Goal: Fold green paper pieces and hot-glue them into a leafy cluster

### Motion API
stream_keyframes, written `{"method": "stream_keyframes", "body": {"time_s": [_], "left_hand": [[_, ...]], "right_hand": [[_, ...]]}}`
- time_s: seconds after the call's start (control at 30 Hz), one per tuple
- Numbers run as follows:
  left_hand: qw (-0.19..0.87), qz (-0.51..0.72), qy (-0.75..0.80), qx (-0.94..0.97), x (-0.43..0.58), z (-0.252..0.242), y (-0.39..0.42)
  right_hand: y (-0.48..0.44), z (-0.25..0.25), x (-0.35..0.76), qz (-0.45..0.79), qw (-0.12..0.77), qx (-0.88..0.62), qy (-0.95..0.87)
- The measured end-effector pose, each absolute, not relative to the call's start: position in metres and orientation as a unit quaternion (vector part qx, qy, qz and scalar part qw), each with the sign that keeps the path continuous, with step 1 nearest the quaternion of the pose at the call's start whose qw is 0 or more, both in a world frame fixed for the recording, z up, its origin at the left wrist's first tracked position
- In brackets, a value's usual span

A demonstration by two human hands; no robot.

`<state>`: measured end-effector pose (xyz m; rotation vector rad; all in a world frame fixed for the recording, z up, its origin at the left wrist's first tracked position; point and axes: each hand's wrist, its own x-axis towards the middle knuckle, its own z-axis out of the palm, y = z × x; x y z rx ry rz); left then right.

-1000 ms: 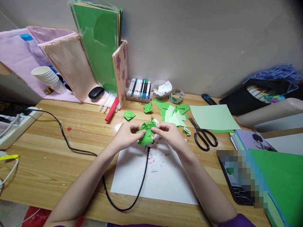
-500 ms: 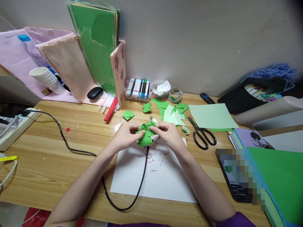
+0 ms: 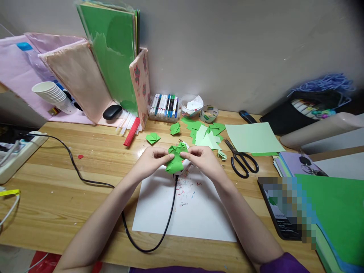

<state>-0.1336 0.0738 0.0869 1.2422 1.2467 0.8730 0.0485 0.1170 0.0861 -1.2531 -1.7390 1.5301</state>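
Folded green paper (image 3: 175, 162) is held between my two hands, over the top edge of a white sheet (image 3: 184, 212) marked with coloured specks. My left hand (image 3: 152, 161) pinches its left side, thumb on top. On the right side, my right hand (image 3: 201, 159) grips it with thumb and fingers. Just beneath the paper is a white object, mostly hidden, with a black cable (image 3: 171, 216) running down from it. Two small folded green pieces, one of them at the left (image 3: 153, 138), lie beyond my hands.
Black-handled scissors (image 3: 241, 159) lie right of my hands, near green scraps (image 3: 207, 136) and a pale green sheet (image 3: 253, 137). A marker box (image 3: 164, 108) stands at the back; a phone (image 3: 280, 212) lies at the right.
The green paper has shifted slightly between my fingers, its lower part now narrower and bent. Both hands keep their hold. The whole view has moved a little.
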Motion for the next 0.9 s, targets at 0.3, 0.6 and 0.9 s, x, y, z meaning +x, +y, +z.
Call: {"method": "stream_keyframes", "body": {"time_s": [0.3,0.6,0.9], "left_hand": [[0.663,0.4,0.493,0.395,-0.134,0.068,0.063],[0.645,0.458,0.508,0.34,-0.133,0.045,0.047],[0.614,0.523,0.546,0.226,-0.131,0.037,0.04]], "right_hand": [[0.118,0.081,0.047,0.573,0.256,-0.439,-0.643],[0.109,0.077,0.041,0.608,0.266,-0.42,-0.619],[0.073,0.043,0.065,0.621,0.257,-0.521,-0.527]]}}
